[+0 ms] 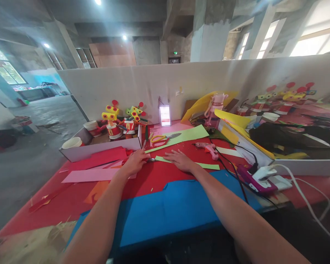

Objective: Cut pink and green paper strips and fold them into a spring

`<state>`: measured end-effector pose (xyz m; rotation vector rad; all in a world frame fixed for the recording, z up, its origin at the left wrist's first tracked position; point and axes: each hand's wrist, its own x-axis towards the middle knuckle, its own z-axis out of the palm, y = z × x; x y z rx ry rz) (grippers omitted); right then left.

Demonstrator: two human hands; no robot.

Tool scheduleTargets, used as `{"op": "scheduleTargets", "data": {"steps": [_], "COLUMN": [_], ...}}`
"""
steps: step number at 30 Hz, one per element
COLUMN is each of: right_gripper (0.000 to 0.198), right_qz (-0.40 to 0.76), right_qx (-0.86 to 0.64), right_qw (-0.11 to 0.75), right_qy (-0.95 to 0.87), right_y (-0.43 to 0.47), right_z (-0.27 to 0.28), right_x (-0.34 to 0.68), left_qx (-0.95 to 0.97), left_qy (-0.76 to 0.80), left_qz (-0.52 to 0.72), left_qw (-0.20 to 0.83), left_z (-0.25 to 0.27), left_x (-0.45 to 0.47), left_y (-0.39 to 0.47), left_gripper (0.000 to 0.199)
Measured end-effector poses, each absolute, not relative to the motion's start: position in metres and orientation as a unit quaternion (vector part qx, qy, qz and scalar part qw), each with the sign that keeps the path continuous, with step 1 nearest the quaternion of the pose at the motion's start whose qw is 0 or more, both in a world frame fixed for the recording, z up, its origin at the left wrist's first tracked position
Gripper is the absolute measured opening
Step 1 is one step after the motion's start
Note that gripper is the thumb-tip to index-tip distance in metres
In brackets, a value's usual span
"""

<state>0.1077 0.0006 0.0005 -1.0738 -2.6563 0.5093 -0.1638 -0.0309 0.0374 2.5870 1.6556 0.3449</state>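
Note:
My left hand (136, 161) is closed at the left end of a narrow light-green paper strip (209, 166). A small greyish tip (151, 160) shows by its fingers; what it belongs to is mostly hidden. Lying flat with fingers spread, my right hand (180, 160) presses on the same strip, which runs out under it to the right. Just beyond both hands is a wider light-green paper sheet (191, 135), its left end tapering. Yellow-handled scissors (159, 139) rest with their blades over that sheet. Red sheeting (143, 183) lies beneath the strip.
Paper-cup robot figures (113, 126) stand in a white box (104, 148) at left. Pink paper (90, 175) lies before it. A pink glue gun (210, 149), cables and a purple power strip (257, 179) are at right. Blue sheeting (165, 212) covers the near edge.

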Motion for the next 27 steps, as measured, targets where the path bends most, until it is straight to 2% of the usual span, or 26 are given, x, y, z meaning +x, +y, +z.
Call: {"op": "scheduleTargets", "data": {"steps": [27], "right_gripper": [0.049], "right_qz": [0.180], "right_qx": [-0.373], "right_qw": [0.115], "right_qy": [-0.903], "right_y": [0.005], "right_z": [-0.003], "right_x": [0.108], "left_qx": [0.860], "left_qy": [0.500], "left_qz": [0.099], "left_qw": [0.034], "left_z": [0.035], "left_x": [-0.142], "left_y": [-0.032], "left_gripper": [0.030]}}
